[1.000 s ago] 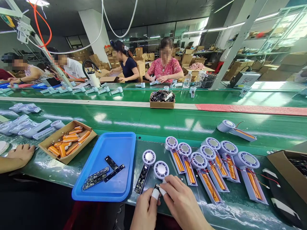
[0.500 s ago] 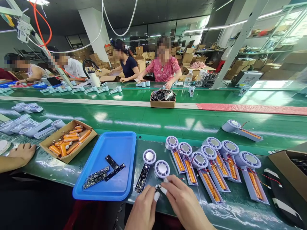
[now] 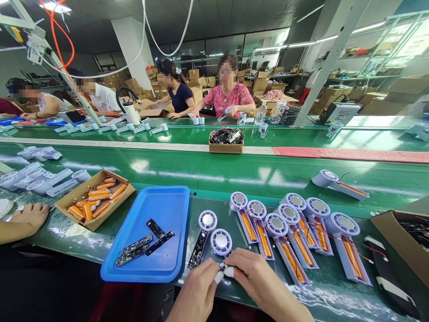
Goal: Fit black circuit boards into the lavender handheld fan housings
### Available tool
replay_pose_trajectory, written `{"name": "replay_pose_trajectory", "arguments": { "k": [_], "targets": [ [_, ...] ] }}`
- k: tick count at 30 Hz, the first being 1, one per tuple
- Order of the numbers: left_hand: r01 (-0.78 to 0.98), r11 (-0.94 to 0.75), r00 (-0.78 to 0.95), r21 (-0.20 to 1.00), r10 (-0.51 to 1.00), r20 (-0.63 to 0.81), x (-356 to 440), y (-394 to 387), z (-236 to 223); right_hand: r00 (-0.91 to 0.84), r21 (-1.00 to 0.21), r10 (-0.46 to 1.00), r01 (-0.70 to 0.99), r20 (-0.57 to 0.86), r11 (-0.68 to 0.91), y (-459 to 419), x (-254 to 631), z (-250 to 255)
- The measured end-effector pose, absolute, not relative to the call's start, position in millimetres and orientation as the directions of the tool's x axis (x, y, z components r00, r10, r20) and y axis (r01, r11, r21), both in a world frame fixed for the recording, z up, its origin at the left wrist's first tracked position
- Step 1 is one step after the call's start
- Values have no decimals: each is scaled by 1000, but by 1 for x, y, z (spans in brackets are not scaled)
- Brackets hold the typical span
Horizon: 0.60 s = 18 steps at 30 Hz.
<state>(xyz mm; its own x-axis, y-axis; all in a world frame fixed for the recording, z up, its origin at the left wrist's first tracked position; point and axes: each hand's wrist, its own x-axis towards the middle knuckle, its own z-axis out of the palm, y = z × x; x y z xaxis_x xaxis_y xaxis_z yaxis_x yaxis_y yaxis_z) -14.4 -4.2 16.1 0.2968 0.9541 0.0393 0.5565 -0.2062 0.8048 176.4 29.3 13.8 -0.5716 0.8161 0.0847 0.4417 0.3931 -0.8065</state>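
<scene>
My left hand [image 3: 198, 286] is closed in a pinch at the near table edge, white covers on its fingertips. It grips the end of a small dark circuit board [image 3: 222, 267]. Touching it from the other side, my right hand [image 3: 256, 277] is also pinched, with a white-covered thumb; what lies in its fingers is too small and hidden to make out. Just beyond my fingers is a lavender handheld fan [image 3: 221, 242], its lower part covered by my hands. Left of it lies another fan [image 3: 208, 220] with a black circuit board [image 3: 198, 249] along its handle.
A blue tray [image 3: 174, 264] holds several circuit boards; a cardboard box [image 3: 94, 226] holds orange batteries. Several open fans [image 3: 276, 225] with batteries and wires lie right, near a black pouch [image 3: 389, 273]. Another person's hand [image 3: 30, 219] rests at left. Co-workers [image 3: 229, 96] sit across the green conveyor [image 3: 167, 163].
The fan by my hands has shifted slightly left, and my right hand has closed in against my left. Across the belt, a co-worker has lifted a fan.
</scene>
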Motion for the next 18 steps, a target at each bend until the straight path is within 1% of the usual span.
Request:
{"name": "replay_pose_trajectory", "arguments": {
  "k": [4, 7, 10, 12, 13, 14, 16, 18],
  "targets": [
    [569, -217, 293, 793, 955, 52, -14, -4, 8, -519, -814, 847, 439, 115, 380, 26, 172, 9],
    [554, -214, 293, 805, 955, 52, -11, -4, 1, -448, -834, 889, 455, 89, 313, 20, 175, 9],
    [537, -186, 331, 823, 944, -3, -8, -4, -2, -300, -828, 951, 515, 68, 222, 12, 193, 8],
    [537, -160, 337, 828, 941, -37, -7, -4, -1, -193, -792, 976, 579, 98, 194, 8, 209, 7],
    [542, -142, 324, 829, 945, -49, -6, -4, -1, -171, -767, 978, 610, 121, 201, 6, 215, 5],
    [547, -123, 304, 828, 951, -60, -5, -3, 0, -176, -740, 975, 636, 138, 220, 5, 220, 5],
    [553, -97, 248, 828, 967, -53, -2, -3, 2, -252, -703, 957, 654, 147, 280, 3, 223, 3],
    [554, -87, 175, 828, 984, -13, 1, -3, 3, -337, -712, 935, 629, 111, 311, 3, 219, 3]
  ]
}}
